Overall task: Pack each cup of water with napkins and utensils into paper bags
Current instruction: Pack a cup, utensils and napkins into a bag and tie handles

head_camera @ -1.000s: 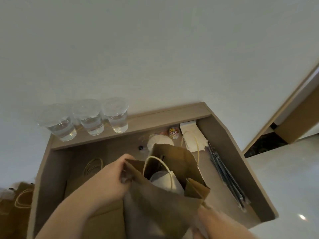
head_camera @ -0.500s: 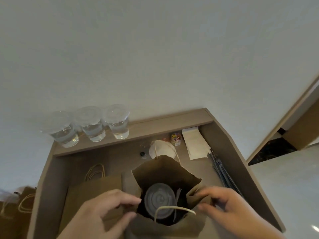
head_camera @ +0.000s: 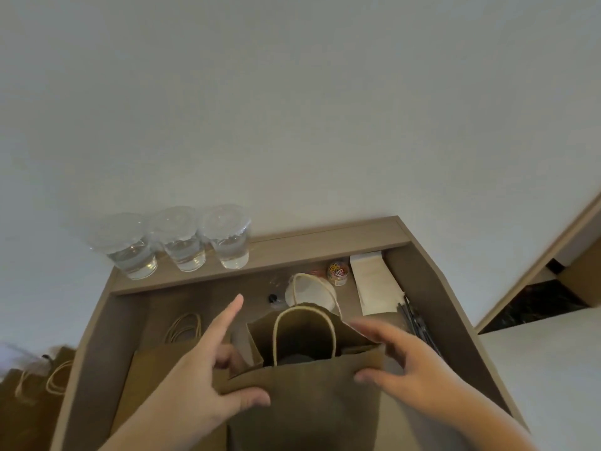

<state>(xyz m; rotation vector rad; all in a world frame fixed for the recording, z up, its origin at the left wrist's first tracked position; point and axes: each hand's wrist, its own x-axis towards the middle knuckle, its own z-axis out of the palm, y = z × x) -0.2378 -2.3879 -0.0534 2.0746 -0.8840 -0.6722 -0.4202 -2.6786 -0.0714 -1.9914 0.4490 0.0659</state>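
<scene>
The brown paper bag (head_camera: 309,411) stands open on the desk (head_camera: 325,242), at 6 o'clock in the view. The left hand (head_camera: 195,385) pinches the bag's left edge, thumb in front, so its grip is closed on the bag. The right hand (head_camera: 419,375) is blurry. Its thumb touches the bag's top right corner, but I cannot tell if its grip holds. Three cups of water (head_camera: 182,242) stand at 10 o'clock from the bag. White napkins (head_camera: 374,284) lie at 1 o'clock.
</scene>
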